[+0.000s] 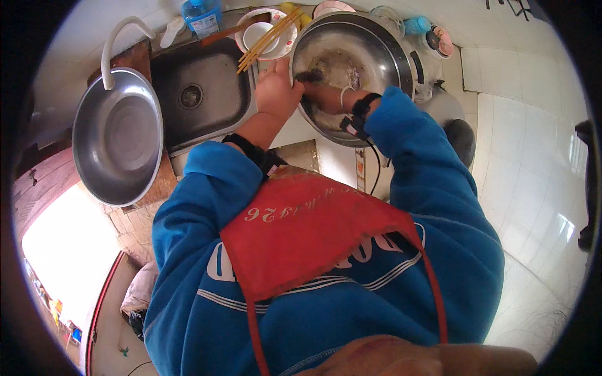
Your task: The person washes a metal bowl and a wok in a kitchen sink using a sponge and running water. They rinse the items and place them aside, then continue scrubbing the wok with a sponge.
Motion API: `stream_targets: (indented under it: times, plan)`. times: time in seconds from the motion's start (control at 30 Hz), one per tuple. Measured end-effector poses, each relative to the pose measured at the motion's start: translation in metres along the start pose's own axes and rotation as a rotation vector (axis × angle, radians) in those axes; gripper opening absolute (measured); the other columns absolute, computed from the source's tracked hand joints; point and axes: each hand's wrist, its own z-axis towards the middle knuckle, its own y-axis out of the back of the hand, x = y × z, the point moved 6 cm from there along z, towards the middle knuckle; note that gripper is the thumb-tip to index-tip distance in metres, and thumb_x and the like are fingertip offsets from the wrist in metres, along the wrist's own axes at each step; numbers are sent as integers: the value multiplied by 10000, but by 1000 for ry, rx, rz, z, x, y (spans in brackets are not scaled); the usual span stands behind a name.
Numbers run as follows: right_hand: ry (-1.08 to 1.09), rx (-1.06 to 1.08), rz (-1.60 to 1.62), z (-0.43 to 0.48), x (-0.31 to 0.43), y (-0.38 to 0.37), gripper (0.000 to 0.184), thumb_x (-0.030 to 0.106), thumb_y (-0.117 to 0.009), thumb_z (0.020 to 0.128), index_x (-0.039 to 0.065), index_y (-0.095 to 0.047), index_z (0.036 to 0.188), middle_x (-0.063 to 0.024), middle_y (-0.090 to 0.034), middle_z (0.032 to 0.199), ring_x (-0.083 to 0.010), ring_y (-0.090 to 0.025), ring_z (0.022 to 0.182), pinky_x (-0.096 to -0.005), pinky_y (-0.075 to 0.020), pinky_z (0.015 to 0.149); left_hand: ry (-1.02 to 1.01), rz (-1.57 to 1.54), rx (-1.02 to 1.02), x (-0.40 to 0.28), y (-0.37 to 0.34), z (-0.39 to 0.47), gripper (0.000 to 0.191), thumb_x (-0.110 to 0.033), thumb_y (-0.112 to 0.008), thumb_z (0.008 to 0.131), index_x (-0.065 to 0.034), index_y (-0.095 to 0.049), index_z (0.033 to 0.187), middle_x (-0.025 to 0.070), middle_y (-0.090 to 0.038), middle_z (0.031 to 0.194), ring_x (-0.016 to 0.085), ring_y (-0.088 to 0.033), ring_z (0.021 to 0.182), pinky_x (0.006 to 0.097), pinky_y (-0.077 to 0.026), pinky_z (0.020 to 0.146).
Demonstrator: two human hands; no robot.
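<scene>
A large metal wok point(376, 56) with a dark rim sits on the counter, with murky water and residue in its bottom. My right hand point(324, 97) is inside it, near the left wall, closed on a dark scouring pad point(309, 75) that is partly hidden by the fingers. At the wok's left edge, my left hand point(278, 89) grips the side, thumb by the rim. Its fingers hide what lies beneath them. Just beyond those fingertips, several wooden chopsticks point(270, 40) lie across a small white bowl point(257, 37) on a patterned plate point(288, 33).
To the left is a steel sink point(202, 66) with a drain. A wide metal basin point(117, 136) stands beside it under a white curved tap hose point(109, 51). A blue bottle point(202, 19) and a white scoop point(172, 32) are behind the sink. Jars point(432, 40) stand right of the wok.
</scene>
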Motion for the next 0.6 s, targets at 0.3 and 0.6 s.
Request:
stream_targets:
  times: [0.3, 0.6]
  plan:
    - [-506, 737, -71, -149, -10, -14, 658, 73, -509, 806, 221, -393, 1436, -216, -595, 1209, -350, -569, 1126, -401, -426, 980, 34, -9, 48, -12, -6, -2, 511, -175, -667, 701, -80, -540, 1187, 120, -618, 1089, 367, -586, 957, 464, -490, 817]
    - [-612, 808, -364, -173, -13, 24, 325, 208, -538, 826, 74, -666, 1093, -185, -670, 1032, -358, -622, 985, -451, -473, 847, 28, -314, -66, -2, -4, 3, 536, -134, -723, 649, -80, -566, 1159, 107, -615, 985, 286, -612, 896, 394, -506, 740]
